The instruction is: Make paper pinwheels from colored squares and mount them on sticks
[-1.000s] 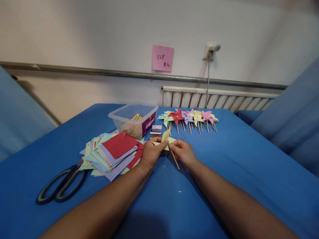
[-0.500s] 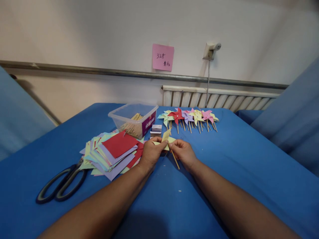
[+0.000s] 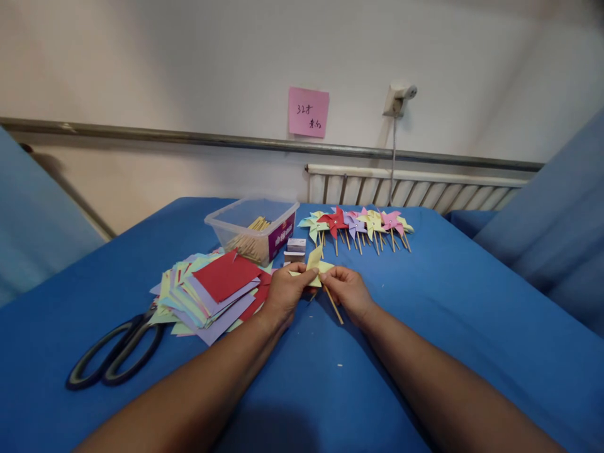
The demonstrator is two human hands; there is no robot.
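Note:
Between my hands is a yellow paper pinwheel [image 3: 314, 259], its wooden stick [image 3: 334, 306] slanting down to the right. My left hand [image 3: 287, 289] pinches the left side of the folded paper, thumb on top. With closed fingertips my right hand [image 3: 348, 290] grips the pinwheel's right side, close to where the stick meets the paper. The pinwheel's centre is partly covered by my fingers. Just beyond my left hand stands a small open box [image 3: 296, 246], its contents too small to make out.
A clear tub [image 3: 224, 218] of wooden sticks [image 3: 250, 242] stands at the back. Left of my hands lie stacked coloured paper sheets [image 3: 226, 277] and black-handled scissors [image 3: 116, 352]. Several finished-looking pinwheels [image 3: 356, 223] lie in a row at the back. Everything rests on a blue-covered table [image 3: 453, 314].
The stick's lower end has shifted slightly down and right. Both hands keep their hold on the pinwheel, and the whole view has moved very slightly.

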